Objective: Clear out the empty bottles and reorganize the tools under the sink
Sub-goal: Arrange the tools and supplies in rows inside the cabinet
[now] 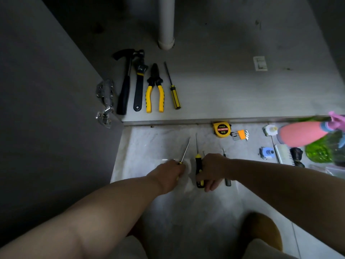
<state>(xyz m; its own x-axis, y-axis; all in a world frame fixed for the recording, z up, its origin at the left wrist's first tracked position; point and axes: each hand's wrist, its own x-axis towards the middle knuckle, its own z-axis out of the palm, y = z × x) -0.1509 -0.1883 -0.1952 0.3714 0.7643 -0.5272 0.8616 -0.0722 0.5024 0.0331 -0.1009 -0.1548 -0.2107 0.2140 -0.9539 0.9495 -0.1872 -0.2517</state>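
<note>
On the cabinet floor under the sink lie a black hammer (124, 85), a black wrench (139, 85), yellow-handled pliers (155, 92) and a yellow-black screwdriver (172, 88), side by side. On the tiled floor in front, my left hand (168, 175) grips a thin screwdriver (185, 150) by its handle, over a white cloth (188, 176). My right hand (211, 171) holds a yellow-black screwdriver (198, 165). Another dark tool (227, 181) lies partly hidden under my right wrist.
A yellow tape measure (221, 129) and an orange hex key set (240, 135) lie by the cabinet sill. At the right are a pink spray bottle (302, 133), a green bottle (321, 152), a white brush (284, 155) and small caps. A white drain pipe (166, 25) stands at the back. The open door's hinge (105, 101) juts at left.
</note>
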